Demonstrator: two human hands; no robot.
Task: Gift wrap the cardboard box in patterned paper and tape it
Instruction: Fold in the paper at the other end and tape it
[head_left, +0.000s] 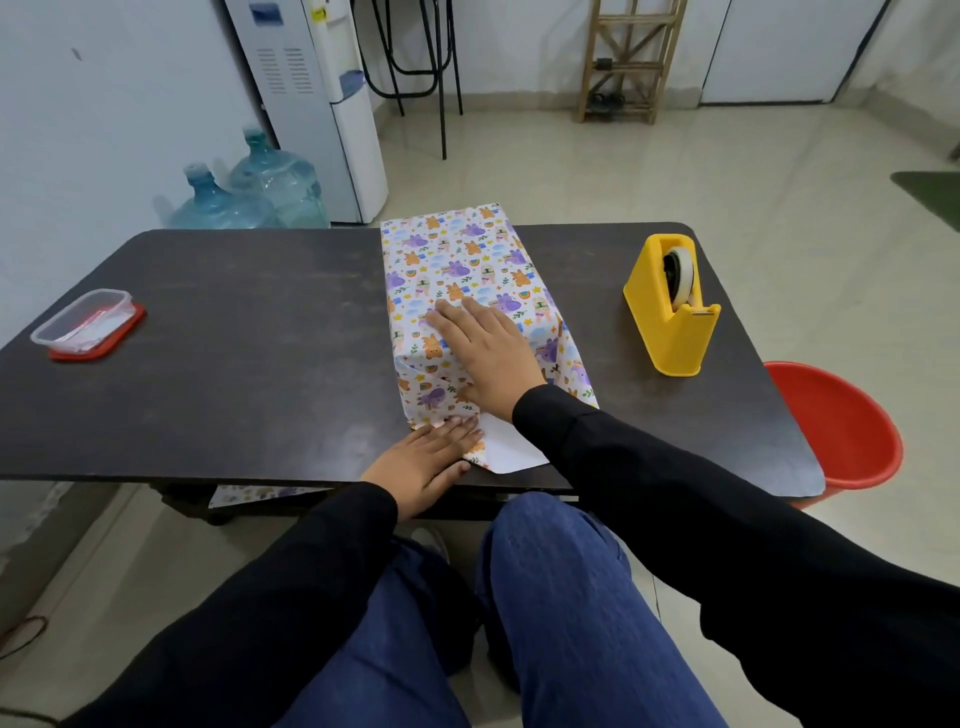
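Your box (462, 260) lies in the middle of the tabletop (249, 364), its long side running away from you, its top and sides covered in the patterned paper (434, 397). Your right hand (485, 353) rests flat on the top of the box near its close end, fingers (451, 316) straight and together, gripping nothing. At that close end a flap (511, 449) of paper lies out on the tabletop with its white underside up. Your left hand (423, 462) presses flat on the flap's left part, fingertips touching the foot of the box, again with straight fingers and no grip.

The yellow tape dispenser (670, 317) stands to the right of the box, apart from it. A clear tub (83, 322) on a red lid sits near the left edge. A red bucket (841, 426) stands on the floor past the right corner. Below the near edge shows what may be a spare piece (260, 493) of the same paper.
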